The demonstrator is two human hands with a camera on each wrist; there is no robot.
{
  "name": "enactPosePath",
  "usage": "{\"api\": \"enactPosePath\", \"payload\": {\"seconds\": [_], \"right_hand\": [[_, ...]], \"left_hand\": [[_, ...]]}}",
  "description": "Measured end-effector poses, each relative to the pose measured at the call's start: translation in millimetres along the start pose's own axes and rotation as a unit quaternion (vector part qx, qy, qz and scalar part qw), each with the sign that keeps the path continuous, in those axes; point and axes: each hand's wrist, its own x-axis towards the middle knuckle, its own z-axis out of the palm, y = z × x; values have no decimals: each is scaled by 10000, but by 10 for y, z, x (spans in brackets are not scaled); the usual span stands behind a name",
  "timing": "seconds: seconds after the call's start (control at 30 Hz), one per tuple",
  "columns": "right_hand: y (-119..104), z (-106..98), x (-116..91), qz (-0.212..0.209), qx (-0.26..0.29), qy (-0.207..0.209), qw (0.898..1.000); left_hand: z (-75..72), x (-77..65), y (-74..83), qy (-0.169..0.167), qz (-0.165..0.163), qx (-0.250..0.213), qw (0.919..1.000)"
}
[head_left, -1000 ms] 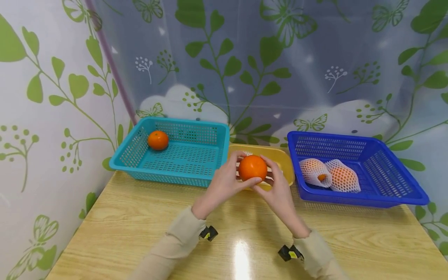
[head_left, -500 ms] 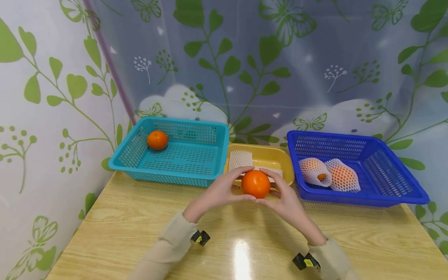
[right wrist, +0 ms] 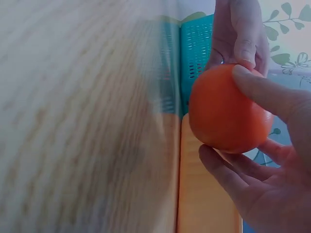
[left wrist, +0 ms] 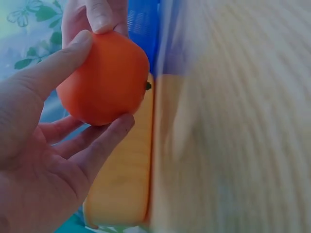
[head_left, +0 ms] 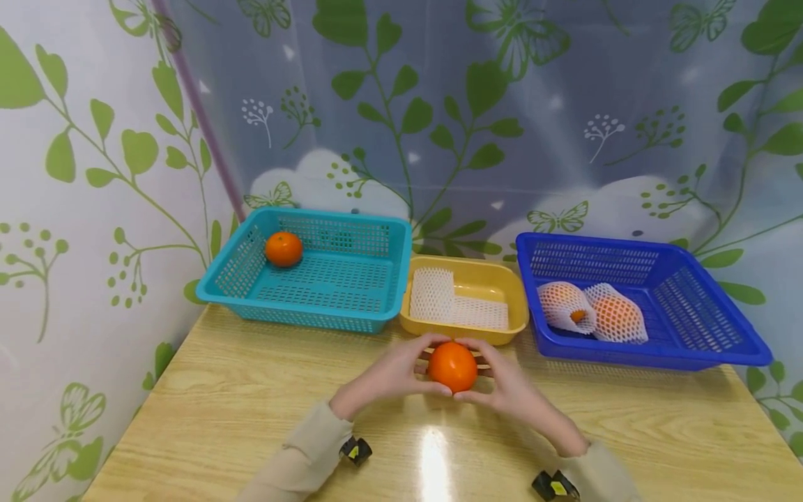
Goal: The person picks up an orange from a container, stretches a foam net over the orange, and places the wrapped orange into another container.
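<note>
Between both hands is a smooth orange (head_left: 452, 367), in front of the yellow basin. My left hand (head_left: 395, 369) grips its left side, with the thumb on the near side and fingers beyond. On the other side my right hand (head_left: 514, 383) grips it the same way. The left wrist view shows a small dark stem on the orange (left wrist: 107, 80), and both thumbs lie close together on it. In the right wrist view, fingertips of both hands touch the orange (right wrist: 228, 109). Two white foam nets (head_left: 433, 294) lie in the yellow basin (head_left: 489, 275).
At the left stands a teal basket (head_left: 326, 314) with one orange fruit (head_left: 284, 249) inside. A blue basket (head_left: 684, 300) on the right holds two net-wrapped fruits (head_left: 617, 317). The wooden table (head_left: 251, 376) extends in front. Patterned cloth (head_left: 389, 125) hangs behind.
Both hands have drawn the orange from over the yellow basin toward the near side of the table. The foam nets in the basin have come into full view.
</note>
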Motion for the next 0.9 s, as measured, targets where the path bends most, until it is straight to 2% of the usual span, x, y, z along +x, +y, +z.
{"api": "enactPosePath", "payload": {"seconds": [0.2,0.5,0.73,0.83,0.9], "right_hand": [[7,32,-13,-70,-146,-123,9998],[22,29,-19,7,-203,-301,9993],[9,-95,-12,-1,-88,-616,9981],[-24,-217,28,14,-180,-467,9987],[-47,-291,84,-3,-425,-143,9990]], "left_hand": [[41,-16,-33,-128,-27,42,9999],[40,-43,-33,-231,31,506,9984],[41,-41,-24,-318,-6,473,9984],[39,-45,-30,-364,-87,367,9986],[40,-46,-36,-383,-105,400,9984]]}}
